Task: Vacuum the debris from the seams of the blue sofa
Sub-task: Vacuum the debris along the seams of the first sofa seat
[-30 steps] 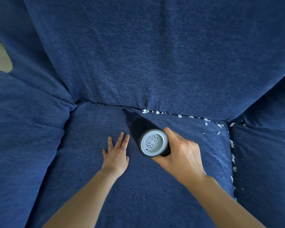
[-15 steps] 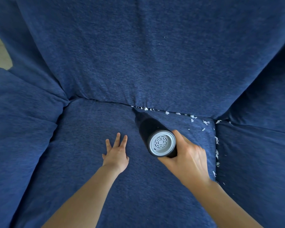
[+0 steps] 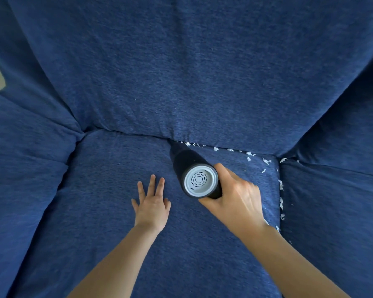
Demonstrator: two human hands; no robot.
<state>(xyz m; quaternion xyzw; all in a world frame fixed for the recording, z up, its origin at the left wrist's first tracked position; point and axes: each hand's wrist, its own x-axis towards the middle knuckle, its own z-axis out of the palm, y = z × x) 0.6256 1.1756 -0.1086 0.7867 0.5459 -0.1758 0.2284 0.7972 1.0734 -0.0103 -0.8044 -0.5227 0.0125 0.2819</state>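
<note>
A: What fills your view?
B: The blue sofa (image 3: 202, 82), its seat cushion (image 3: 106, 211) under your arms.
A: And your hands?
B: Your right hand (image 3: 235, 201) wraps the black vacuum (image 3: 192, 168) (nozzle at the back seam); your left hand (image 3: 152, 208) lies flat, fingers spread.
A: Debris?
B: White scraps (image 3: 249, 154) line the back and right seams.

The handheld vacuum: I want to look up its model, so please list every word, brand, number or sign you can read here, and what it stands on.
None can be read.
Handheld vacuum, gripped by the right hand: no text shows on its black body.
Grey end cap: only vent slots in rings, no lettering.
Blue sofa: no tag or label in view.
</note>
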